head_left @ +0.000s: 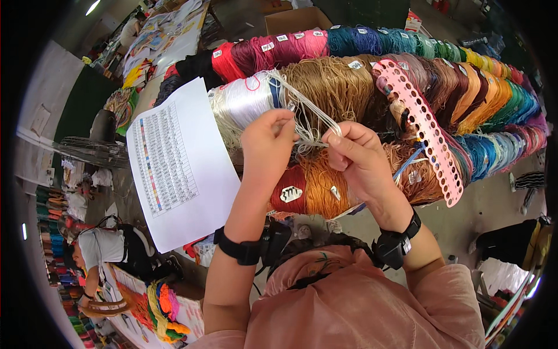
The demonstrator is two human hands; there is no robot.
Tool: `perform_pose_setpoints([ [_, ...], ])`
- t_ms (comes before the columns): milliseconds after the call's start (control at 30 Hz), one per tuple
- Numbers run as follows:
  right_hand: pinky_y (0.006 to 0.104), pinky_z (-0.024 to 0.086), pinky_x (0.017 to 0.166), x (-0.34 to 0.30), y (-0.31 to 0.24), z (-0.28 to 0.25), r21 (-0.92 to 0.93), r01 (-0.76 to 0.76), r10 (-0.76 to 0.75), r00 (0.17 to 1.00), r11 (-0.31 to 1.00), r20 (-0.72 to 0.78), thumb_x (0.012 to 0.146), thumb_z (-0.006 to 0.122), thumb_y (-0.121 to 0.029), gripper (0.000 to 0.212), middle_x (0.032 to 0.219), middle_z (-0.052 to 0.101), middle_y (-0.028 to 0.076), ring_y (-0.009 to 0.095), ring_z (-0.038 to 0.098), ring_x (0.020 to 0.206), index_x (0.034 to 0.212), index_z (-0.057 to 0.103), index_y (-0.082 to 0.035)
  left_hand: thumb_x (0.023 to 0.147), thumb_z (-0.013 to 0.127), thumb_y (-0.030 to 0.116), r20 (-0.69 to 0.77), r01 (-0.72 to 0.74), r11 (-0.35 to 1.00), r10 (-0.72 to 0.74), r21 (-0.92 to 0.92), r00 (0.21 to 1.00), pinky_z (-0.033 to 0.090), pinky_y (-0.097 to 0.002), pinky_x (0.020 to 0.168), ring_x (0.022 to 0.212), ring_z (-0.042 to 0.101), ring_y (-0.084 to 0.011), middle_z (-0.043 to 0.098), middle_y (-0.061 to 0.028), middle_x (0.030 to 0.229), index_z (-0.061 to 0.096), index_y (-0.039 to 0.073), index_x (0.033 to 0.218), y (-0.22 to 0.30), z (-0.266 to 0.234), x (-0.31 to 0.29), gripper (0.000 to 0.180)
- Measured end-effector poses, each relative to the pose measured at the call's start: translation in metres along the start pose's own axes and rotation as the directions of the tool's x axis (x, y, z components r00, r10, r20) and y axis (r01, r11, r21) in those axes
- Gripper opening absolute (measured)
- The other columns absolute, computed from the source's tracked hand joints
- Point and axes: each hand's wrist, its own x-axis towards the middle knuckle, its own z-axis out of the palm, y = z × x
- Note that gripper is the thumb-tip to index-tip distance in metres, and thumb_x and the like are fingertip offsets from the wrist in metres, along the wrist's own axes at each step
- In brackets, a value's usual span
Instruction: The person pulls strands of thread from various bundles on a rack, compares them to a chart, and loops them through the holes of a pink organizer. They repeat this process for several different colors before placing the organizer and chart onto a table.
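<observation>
A small bundle of cream thread strands (312, 109) runs from the skeins to my hands. My right hand (365, 163) pinches the bundle's bent end between thumb and fingers. Close on its left, my left hand (266, 145) has its fingers curled together at the same strands; its fingertips are partly hidden. Below and behind the hands lie white skeins (247, 98), a thick brown skein (325, 87) and an orange-brown skein (322, 183). A pink thread card (427, 136) with two rows of round holes rests across the skeins right of my right hand.
A printed paper chart (180, 168) lies over the skeins at left. Long rows of labelled coloured skeins (488, 104) stretch to the right. At lower left, a person (107, 250) bends over a table with bright yarn bundles (160, 308). A cardboard box (296, 21) stands behind.
</observation>
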Motion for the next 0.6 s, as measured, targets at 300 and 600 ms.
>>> perform_pose_setpoints([
  [300, 0.0155, 0.027, 0.044, -0.001, -0.005, -0.004, 0.071, -0.046, 0.045, 0.999, 0.996, 0.018, 0.078, 0.051, -0.007, 0.008, 0.055, 0.044, -0.003, 0.003, 0.035, 0.048, 0.078, 0.055, -0.001, 0.073, 0.057, 0.013, 0.007, -0.164, 0.899, 0.177, 0.406, 0.984, 0.042, -0.0273, 0.055, 0.058, 0.053, -0.0158, 0.056, -0.0072, 0.07, 0.055, -0.001, 0.081, -0.006, 0.006, 0.015, 0.016],
  [600, 0.0346, 0.041, 0.051, -0.004, -0.006, 0.01, -0.879, 0.45, -0.129, 0.892, 0.156, 0.434, 0.071, 0.05, -0.006, 0.007, 0.06, 0.05, 0.012, 0.027, 0.052, 0.055, 0.075, 0.052, -0.001, 0.082, 0.048, 0.017, 0.21, 0.333, 0.772, -0.26, -0.542, 0.943, 0.03, -0.0157, 0.041, 0.046, 0.04, -0.0045, 0.054, -0.0023, 0.068, 0.055, 0.002, 0.087, 0.02, 0.003, -0.027, 0.018],
])
